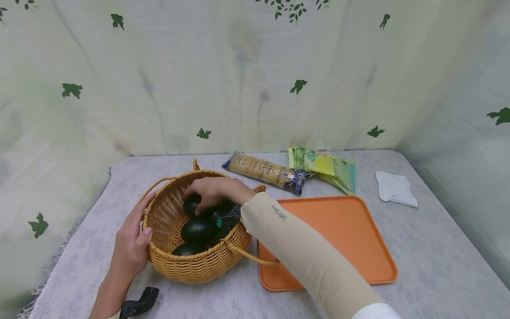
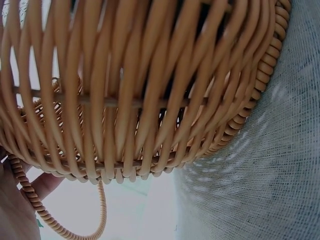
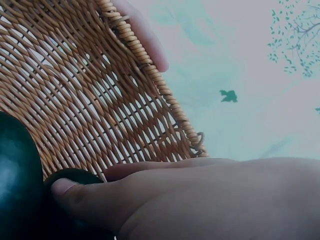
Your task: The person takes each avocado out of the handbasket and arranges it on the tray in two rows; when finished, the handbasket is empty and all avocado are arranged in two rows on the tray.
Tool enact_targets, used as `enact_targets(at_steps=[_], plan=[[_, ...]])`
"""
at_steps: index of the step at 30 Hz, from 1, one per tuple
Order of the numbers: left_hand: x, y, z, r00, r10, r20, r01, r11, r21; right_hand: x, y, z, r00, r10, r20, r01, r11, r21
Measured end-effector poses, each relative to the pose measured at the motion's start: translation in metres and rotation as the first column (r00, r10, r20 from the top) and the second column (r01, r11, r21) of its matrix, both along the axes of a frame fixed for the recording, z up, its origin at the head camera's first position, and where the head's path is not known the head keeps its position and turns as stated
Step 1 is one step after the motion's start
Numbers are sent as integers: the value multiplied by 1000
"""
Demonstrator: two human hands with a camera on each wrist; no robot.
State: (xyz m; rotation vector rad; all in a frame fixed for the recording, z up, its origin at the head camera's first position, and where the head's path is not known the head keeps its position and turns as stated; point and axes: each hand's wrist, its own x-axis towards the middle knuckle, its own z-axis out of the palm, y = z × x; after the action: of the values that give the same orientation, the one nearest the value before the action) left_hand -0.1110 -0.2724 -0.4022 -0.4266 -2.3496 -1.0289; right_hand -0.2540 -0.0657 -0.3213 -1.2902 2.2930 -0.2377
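Observation:
A round wicker basket point(image 1: 191, 268) with looped handles stands left of the middle of the table. My left hand point(image 1: 131, 246) holds its left rim, thumb on the near side. In the left wrist view, the woven wall point(image 2: 125, 90) fills most of the picture, and part of that hand point(image 2: 15, 210) shows beside a handle. Inside the basket, my right hand point(image 1: 213, 190) grips a smooth, dark green oval fruit point(image 1: 191, 204). Several similar fruits point(image 1: 198, 230) lie nearer me. Up close in the right wrist view, the right thumb point(image 3: 65, 187) rests on dark green skin; the fruit's underside is hidden.
An orange tray point(image 1: 350, 239) lies right of the basket, partly under my right forearm. Behind it are a long pasta packet point(image 1: 264, 170) and a green-yellow packet point(image 1: 324, 166). A folded white tissue point(image 1: 396, 188) lies at the right. A patterned curtain point(image 1: 239, 79) surrounds the table.

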Motion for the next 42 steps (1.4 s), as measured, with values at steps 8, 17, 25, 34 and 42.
enact_targets(at_steps=[8, 17, 25, 34, 42], plan=[[0, 0, -1, 1000, -1, 2, 1, 1000, 10, -1, 0, 0, 1000, -5, 20, 5, 1000, 3], [1, 1, 0, 1000, -1, 10, 0, 1000, 15, 0, -1, -1, 999, 2, 33, -3, 1000, 29], [0, 0, 0, 1000, -5, 11, 5, 1000, 14, -1, 0, -1, 999, 32, 38, -31, 999, -4], [1, 1, 2, 1000, -6, 14, 6, 1000, 14, -1, -1, -3, 992, 28, 127, -29, 1000, 1], [0, 0, 0, 1000, -5, 11, 5, 1000, 8, -1, -1, -3, 996, 43, 80, -45, 999, 18]])
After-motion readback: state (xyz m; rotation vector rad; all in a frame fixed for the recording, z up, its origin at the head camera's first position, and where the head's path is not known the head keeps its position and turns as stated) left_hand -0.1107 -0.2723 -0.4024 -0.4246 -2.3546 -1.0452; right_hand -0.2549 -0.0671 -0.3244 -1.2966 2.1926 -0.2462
